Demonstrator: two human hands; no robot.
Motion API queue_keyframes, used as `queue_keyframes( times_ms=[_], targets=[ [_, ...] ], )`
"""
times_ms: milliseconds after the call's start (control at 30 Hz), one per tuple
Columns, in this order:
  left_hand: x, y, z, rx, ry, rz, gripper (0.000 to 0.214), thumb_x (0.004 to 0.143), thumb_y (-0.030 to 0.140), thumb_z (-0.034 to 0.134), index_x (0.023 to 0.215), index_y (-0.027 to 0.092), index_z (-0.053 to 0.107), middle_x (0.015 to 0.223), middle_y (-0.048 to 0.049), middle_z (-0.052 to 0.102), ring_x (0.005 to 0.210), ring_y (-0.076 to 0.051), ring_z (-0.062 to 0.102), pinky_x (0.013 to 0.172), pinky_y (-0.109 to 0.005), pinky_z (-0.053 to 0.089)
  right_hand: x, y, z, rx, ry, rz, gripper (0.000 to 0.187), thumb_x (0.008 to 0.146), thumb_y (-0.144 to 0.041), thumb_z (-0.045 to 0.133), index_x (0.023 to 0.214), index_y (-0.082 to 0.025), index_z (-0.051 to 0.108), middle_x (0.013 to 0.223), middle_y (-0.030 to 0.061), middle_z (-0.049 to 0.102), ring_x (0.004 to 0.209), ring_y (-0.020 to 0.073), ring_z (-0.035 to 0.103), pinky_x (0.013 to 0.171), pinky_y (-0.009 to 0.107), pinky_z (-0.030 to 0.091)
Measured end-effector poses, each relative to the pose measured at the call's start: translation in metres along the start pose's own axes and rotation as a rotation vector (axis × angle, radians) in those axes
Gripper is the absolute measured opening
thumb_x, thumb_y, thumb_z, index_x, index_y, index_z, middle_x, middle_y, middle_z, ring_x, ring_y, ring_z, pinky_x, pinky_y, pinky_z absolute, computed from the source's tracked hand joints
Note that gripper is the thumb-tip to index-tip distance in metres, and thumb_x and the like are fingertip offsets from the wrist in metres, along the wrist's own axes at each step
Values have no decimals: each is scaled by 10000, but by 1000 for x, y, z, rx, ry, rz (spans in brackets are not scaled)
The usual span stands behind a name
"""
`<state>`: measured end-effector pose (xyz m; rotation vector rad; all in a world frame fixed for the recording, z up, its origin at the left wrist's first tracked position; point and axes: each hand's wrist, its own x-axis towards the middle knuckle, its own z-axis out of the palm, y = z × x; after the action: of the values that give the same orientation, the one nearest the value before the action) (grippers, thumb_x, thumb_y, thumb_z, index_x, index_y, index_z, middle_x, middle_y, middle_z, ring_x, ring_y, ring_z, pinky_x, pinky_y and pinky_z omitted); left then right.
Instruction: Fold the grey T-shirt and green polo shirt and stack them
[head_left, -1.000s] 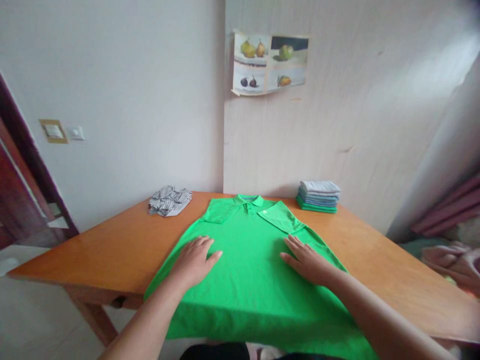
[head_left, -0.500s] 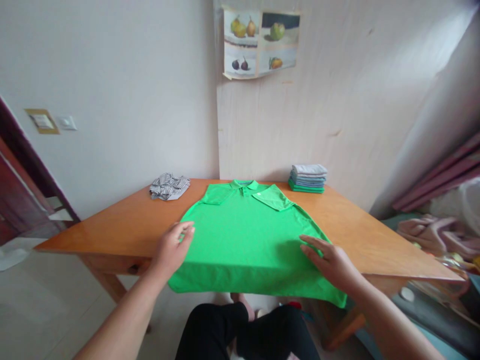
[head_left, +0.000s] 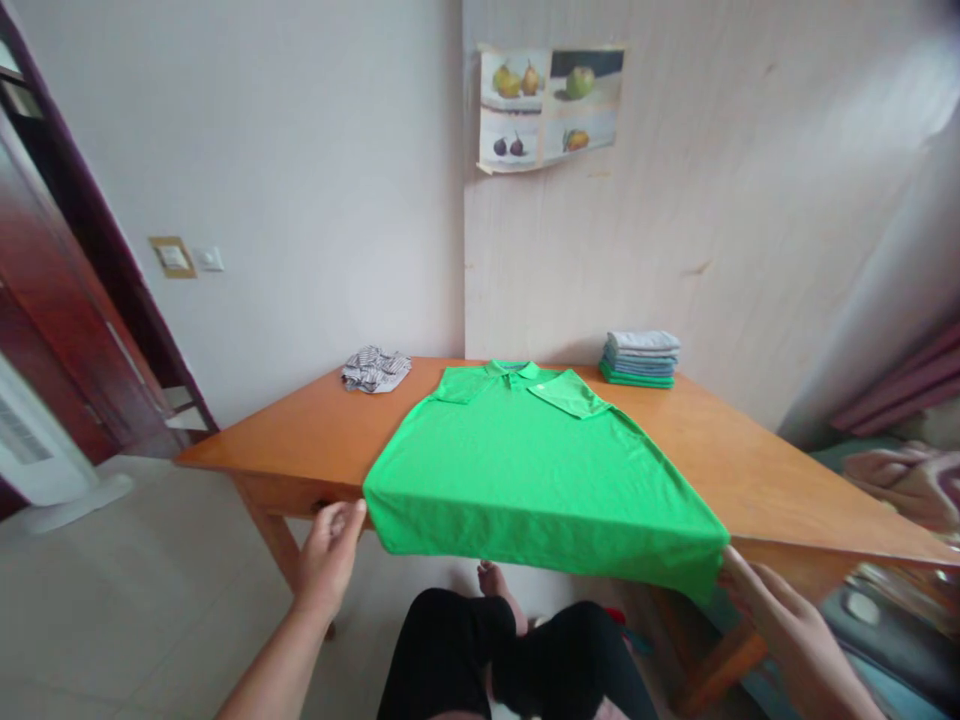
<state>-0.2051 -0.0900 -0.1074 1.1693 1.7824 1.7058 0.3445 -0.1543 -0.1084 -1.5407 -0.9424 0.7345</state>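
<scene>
A green polo shirt (head_left: pixel 525 460) lies spread on the wooden table, collar at the far side and both short sleeves folded inward over the body. Its lower part hangs over the table's front edge. At the shirt's left side edge, my left hand (head_left: pixel 328 560) is closed, thumb and fingers pinching the cloth near the table edge. My right hand (head_left: pixel 780 615) grips the opposite side near the hem, its fingertips partly hidden behind the fabric. Between the two hands the hanging cloth is drawn out wide.
On the wooden table (head_left: pixel 300 425), a crumpled striped cloth (head_left: pixel 375 369) lies back left. A stack of folded clothes (head_left: pixel 640 358) stands back right, against the wall. My knees (head_left: pixel 517 650) are below the front edge. A fruit picture sheet (head_left: pixel 551 108) hangs on the wall.
Both hands have moved outward and down from above the shirt to its side edges and taken hold of the cloth. The shirt's lower part is pulled wider. The view has turned slightly left.
</scene>
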Motion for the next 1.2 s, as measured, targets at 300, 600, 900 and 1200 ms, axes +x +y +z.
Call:
queue_keyframes(
  times_ms=[300,600,900,1200],
  targets=[
    [-22,7,5,-258,-467,-245,502,754,504,746,1118,168,665,1180,-117,722,1202,-306,616,1061,-425,445,5,13,15,226,-223,166,454,663,-518,784,1015,-232,778,1218,83,708,1237,346,581,1018,385,495],
    [-44,9,-26,-244,-662,-346,543,720,493,771,1157,183,686,1291,-125,669,1254,-317,582,1072,-440,447,-20,-21,-1,167,-366,151,429,621,-467,815,970,-219,792,1134,114,739,1113,387,655,956,456,542],
    [-37,41,-65,-178,-593,-300,641,682,492,789,1250,237,639,1303,-91,661,1291,-363,538,1022,-475,495,-16,-35,-37,89,-309,101,501,619,-427,835,1106,-335,761,1221,70,706,1091,366,665,837,395,601],
    [-17,63,-88,-280,-219,-229,335,587,550,785,871,376,757,1002,-14,766,1003,-380,693,813,-512,598,-12,-63,-63,290,-29,50,383,561,-471,822,934,-392,780,1099,74,711,938,350,688,635,360,606]
  ],
)
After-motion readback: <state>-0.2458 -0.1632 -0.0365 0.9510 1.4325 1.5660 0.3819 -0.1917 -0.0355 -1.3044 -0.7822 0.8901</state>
